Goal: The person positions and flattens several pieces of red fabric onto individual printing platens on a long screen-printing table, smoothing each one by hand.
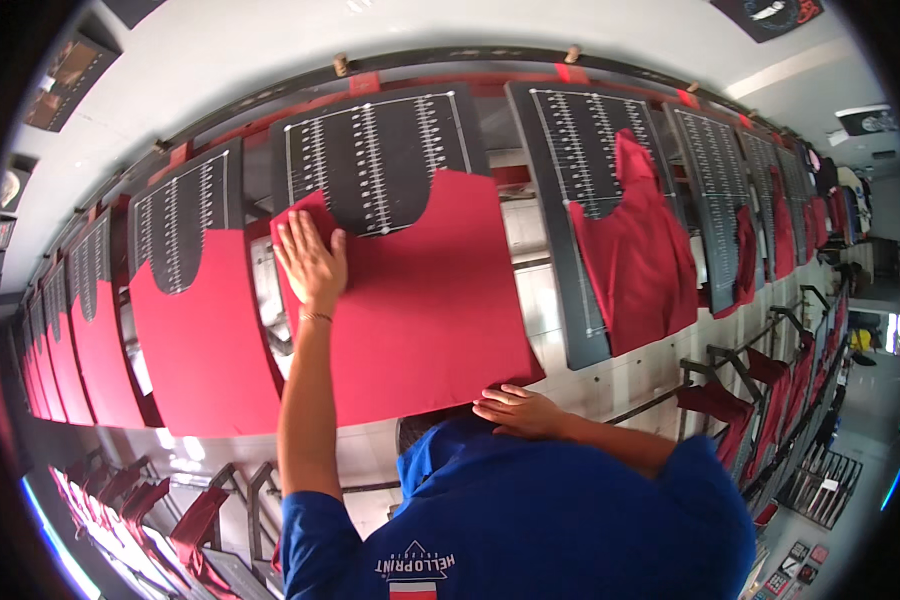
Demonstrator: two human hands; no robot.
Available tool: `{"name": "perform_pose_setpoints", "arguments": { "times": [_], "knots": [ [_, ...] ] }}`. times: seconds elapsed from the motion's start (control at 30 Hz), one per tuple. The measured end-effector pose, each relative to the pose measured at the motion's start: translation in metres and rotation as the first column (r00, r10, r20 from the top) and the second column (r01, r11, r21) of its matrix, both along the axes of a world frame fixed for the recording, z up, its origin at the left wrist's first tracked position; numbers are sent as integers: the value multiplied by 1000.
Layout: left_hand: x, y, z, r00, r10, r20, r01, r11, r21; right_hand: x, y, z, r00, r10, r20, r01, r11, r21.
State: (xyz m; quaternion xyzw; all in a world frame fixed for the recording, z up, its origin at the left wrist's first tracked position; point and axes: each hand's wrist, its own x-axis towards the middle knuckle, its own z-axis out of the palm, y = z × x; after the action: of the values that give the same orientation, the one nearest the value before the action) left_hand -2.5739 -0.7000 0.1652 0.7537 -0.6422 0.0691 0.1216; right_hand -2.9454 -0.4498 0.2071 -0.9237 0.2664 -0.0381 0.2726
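A red cut fabric panel [410, 300] with a curved neckline lies over a black board [320, 150] marked with white ruled lines. My left hand [310, 262] rests flat on the panel's upper left shoulder, fingers stretched out. At the panel's lower right corner is my right hand [518, 410], its fingers extended along the bottom edge and nothing seen gripped in them. Most of the panel lies smooth, with slight ripples by the lower edge.
Leftward, several boards carry similar red panels [205, 340]. On the board [570, 290] to the right, a red piece [635, 260] lies bunched and folded. A dark rail [410, 62] runs behind the boards. Another row of racks with red pieces [195, 535] stands nearer.
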Motion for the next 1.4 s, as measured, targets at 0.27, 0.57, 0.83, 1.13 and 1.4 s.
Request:
{"name": "perform_pose_setpoints", "arguments": {
  "times": [0.27, 0.57, 0.83, 1.13, 1.4],
  "knots": [
    [-191, 123, 35, 818, -509, -268, 544, 836, 71, -111, -29, 26, 359, -931, 70, 837, 354, 418],
    [-411, 157, 47, 671, -523, -525, 629, 777, 31, -387, -56, 8, -90, -980, 175, 992, -73, 99],
    [-472, 161, 16, 676, -236, -698, 264, 962, -70, -511, -160, -46, 129, -966, 223, 633, 253, 731],
    [-386, 16, 152, -390, -126, -912, 63, 985, -162, -535, -177, 45, 677, -656, -332, 733, 561, 385],
    [-437, 132, -13, 710, -4, -705, 37, 999, 31, -524, -146, -26, -56, -998, 18, -6, 19, 1000]
  ]
}}
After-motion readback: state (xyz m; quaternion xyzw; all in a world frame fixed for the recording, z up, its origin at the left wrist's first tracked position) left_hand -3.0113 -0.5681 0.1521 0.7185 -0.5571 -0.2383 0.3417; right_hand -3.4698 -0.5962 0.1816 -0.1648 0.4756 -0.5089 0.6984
